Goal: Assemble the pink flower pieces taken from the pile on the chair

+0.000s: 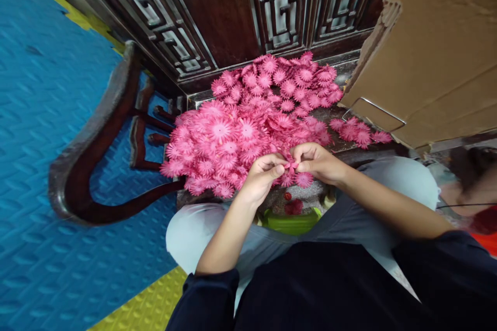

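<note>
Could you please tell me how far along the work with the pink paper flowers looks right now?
A large pile of pink flowers already lies on the dark wooden seat. The left hand and right hand pinch one small pink piece together. How many remain cannot be told.

Pink piece [290, 166] between hands mostly hidden.

pink flowers [248, 124], blue ridged mat [42, 114]

Soft even daylight, edges warped
</note>
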Demonstrator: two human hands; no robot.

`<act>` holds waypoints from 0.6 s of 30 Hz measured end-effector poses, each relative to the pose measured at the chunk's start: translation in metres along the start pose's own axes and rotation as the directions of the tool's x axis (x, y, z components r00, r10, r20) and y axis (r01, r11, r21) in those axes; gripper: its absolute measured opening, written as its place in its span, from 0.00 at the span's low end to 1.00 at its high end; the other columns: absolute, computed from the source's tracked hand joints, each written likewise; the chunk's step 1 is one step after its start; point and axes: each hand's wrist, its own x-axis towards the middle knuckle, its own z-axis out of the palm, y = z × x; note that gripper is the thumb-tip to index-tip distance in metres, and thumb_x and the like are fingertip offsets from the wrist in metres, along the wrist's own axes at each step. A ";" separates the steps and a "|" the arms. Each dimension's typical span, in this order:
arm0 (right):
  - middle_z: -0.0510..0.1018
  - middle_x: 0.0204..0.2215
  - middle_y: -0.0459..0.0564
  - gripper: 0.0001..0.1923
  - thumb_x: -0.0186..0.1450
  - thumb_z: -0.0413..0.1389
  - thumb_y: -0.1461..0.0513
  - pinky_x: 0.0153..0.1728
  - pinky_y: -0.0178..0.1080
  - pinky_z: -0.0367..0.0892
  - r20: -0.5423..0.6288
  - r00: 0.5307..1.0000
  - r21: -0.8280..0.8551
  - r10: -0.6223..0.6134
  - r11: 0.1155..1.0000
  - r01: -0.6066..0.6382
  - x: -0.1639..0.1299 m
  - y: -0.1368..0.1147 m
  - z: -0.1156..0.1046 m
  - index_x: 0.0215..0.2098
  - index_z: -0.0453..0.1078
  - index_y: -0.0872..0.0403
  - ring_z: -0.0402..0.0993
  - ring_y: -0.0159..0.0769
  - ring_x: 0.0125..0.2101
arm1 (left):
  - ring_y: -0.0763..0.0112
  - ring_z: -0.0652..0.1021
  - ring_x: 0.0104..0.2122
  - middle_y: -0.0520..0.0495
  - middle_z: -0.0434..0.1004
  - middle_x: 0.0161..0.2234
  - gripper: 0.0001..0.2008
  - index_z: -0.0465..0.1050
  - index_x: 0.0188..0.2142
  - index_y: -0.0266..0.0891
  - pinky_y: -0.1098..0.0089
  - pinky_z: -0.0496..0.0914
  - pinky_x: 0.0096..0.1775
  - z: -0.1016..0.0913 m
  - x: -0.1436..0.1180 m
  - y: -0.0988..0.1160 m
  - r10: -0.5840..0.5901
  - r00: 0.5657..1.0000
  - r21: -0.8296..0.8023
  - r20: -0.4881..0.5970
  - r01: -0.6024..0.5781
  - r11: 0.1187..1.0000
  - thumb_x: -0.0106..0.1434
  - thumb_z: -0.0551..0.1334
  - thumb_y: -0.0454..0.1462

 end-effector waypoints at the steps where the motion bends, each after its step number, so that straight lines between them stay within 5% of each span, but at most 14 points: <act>1: 0.70 0.18 0.40 0.12 0.45 0.68 0.59 0.27 0.31 0.57 0.003 1.000 0.003 0.000 1.000 0.000 0.000 0.000 0.000 0.20 0.71 0.56 0.62 0.24 0.21 | 0.78 0.72 0.26 0.53 0.74 0.23 0.14 0.77 0.22 0.41 0.75 0.65 0.32 -0.001 0.000 0.000 -0.004 1.000 0.008 -0.005 0.004 1.000 0.38 0.74 0.45; 13: 0.72 0.18 0.39 0.12 0.43 0.69 0.60 0.27 0.31 0.57 -0.005 1.000 0.066 0.015 0.998 -0.014 0.000 0.002 0.000 0.20 0.72 0.55 0.64 0.24 0.21 | 0.79 0.72 0.25 0.53 0.74 0.22 0.14 0.78 0.25 0.41 0.76 0.65 0.32 -0.001 0.000 0.002 -0.008 0.999 0.039 0.047 0.006 0.999 0.43 0.72 0.46; 18: 0.71 0.17 0.39 0.13 0.42 0.70 0.58 0.26 0.31 0.57 -0.037 0.999 0.056 0.034 0.998 -0.032 0.002 0.003 -0.001 0.19 0.71 0.55 0.63 0.24 0.21 | 0.75 0.71 0.27 0.51 0.74 0.25 0.13 0.77 0.26 0.39 0.73 0.65 0.33 0.001 -0.004 0.009 0.075 0.997 0.262 -0.036 -0.063 0.963 0.48 0.69 0.47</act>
